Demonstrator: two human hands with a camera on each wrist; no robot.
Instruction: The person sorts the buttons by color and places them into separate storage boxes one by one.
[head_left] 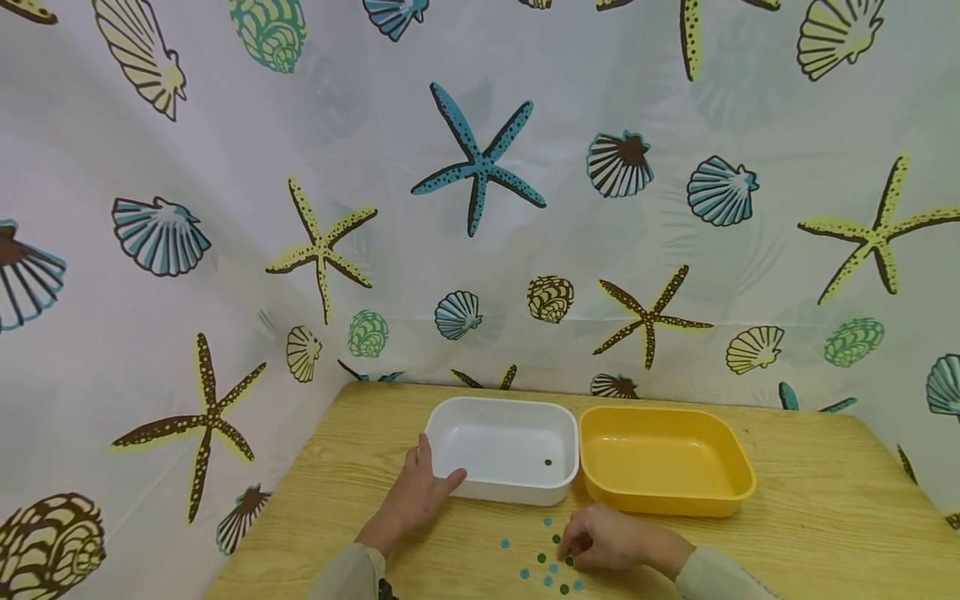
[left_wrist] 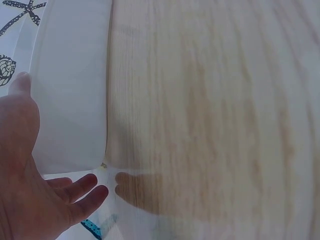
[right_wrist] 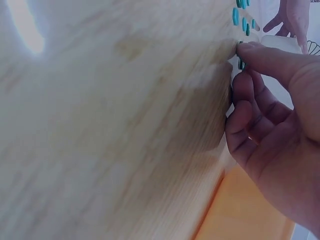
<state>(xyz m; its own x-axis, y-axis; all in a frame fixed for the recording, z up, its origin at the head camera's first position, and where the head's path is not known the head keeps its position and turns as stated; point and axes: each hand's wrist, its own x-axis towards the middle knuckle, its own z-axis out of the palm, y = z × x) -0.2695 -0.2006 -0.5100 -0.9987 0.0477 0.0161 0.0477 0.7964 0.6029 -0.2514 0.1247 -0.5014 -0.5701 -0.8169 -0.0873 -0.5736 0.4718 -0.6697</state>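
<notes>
A white tray (head_left: 501,492) stands on the wooden table, with one dark green disc (head_left: 548,462) inside it. My left hand (head_left: 420,492) rests at the tray's left front corner, fingers spread along its outer side and thumb over the front rim. In the left wrist view, the left fingers (left_wrist: 82,192) look relaxed. My right hand (head_left: 603,537) is down at the table in front of the trays. Its thumb and curled forefinger pinch a green disc (right_wrist: 241,63) at the tabletop, partly hidden by the fingers. Several blue discs (head_left: 524,574) and green discs (head_left: 542,558) lie scattered beside it.
A yellow tray (head_left: 667,504) stands right beside the white one, nearly touching it. Behind the table (head_left: 825,500) hangs a white curtain (head_left: 375,125) printed with shells and starfish, which also runs along the left and right sides.
</notes>
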